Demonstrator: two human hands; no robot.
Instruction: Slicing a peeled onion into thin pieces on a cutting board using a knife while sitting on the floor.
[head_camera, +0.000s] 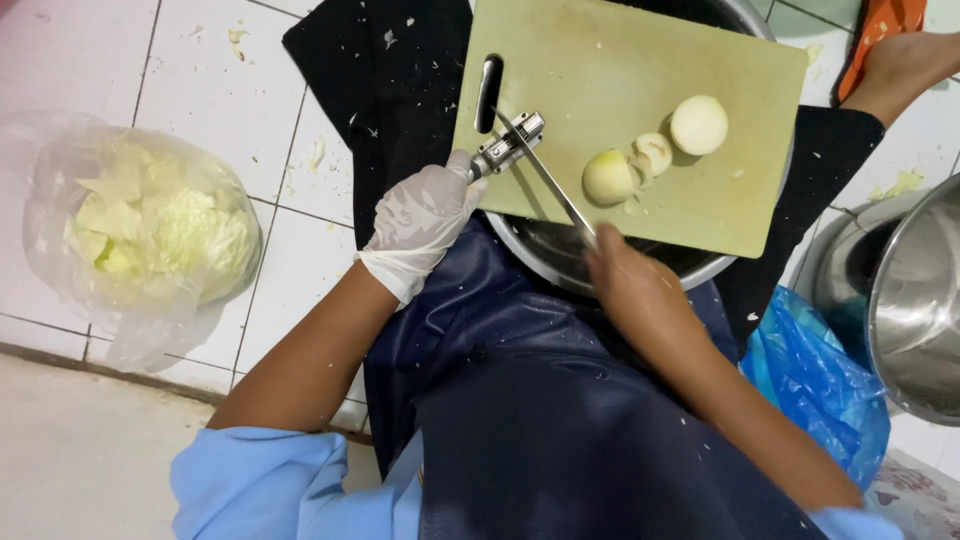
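My left hand (420, 222), in a white glove, grips a small metal knife sharpener (510, 146) at the near left edge of a pale green cutting board (600, 50). My bare right hand (632, 285) holds a knife (552, 185). Its thin blade runs up and left through the sharpener, and the handle is hidden in my fist. On the board beside the blade lie peeled onion pieces: a rounded half (608, 177), a small slice (655, 150) and a larger half (699, 124). The board rests on a metal bowl (545, 250) over my lap.
A clear plastic bag of cut cabbage (150, 230) sits on the white tiled floor at left. At right are a blue plastic bag (812, 372) and a large steel pot (915, 300). A bare foot (900, 65) and an orange object (890, 18) show at top right.
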